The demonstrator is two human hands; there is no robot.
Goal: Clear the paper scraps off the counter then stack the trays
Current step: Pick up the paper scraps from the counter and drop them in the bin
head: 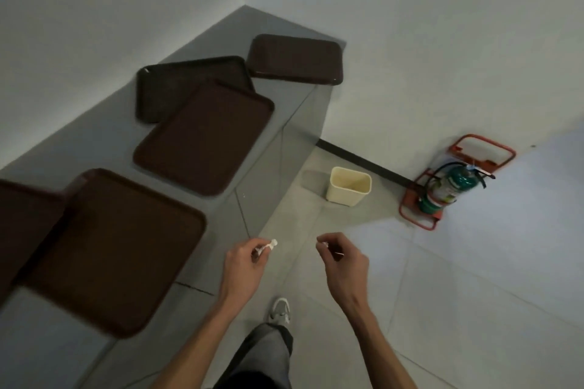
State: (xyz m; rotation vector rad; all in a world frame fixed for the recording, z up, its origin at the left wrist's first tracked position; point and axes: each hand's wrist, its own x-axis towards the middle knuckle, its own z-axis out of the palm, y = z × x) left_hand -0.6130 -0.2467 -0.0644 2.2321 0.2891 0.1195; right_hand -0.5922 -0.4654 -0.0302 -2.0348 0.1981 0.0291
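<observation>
Scraps (pixel 266 246) are being pinched in the left hand's (pixel 243 257) curled fingers, and the right hand (pixel 344 259) is pinching what looks like a small scrap (pixel 324 243), both short of the bin (pixel 344 194). Desk (pixel 104 136) is looking cleared; trays (pixel 202 139) are lying unstacked left of the bin.

Five brown trays (pixel 202 139) lie along the grey surface (pixel 94 142) on the left, two pairs overlapping. Near, over the floor (pixel 442 294), the left hand (pixel 245 259) pinches a crumpled white paper scrap (pixel 268 246); the right hand (pixel 346 260) pinches a smaller scrap (pixel 324 243). Farther off a cream bin (pixel 347 191) stands near a green extinguisher (pixel 442 193).
</observation>
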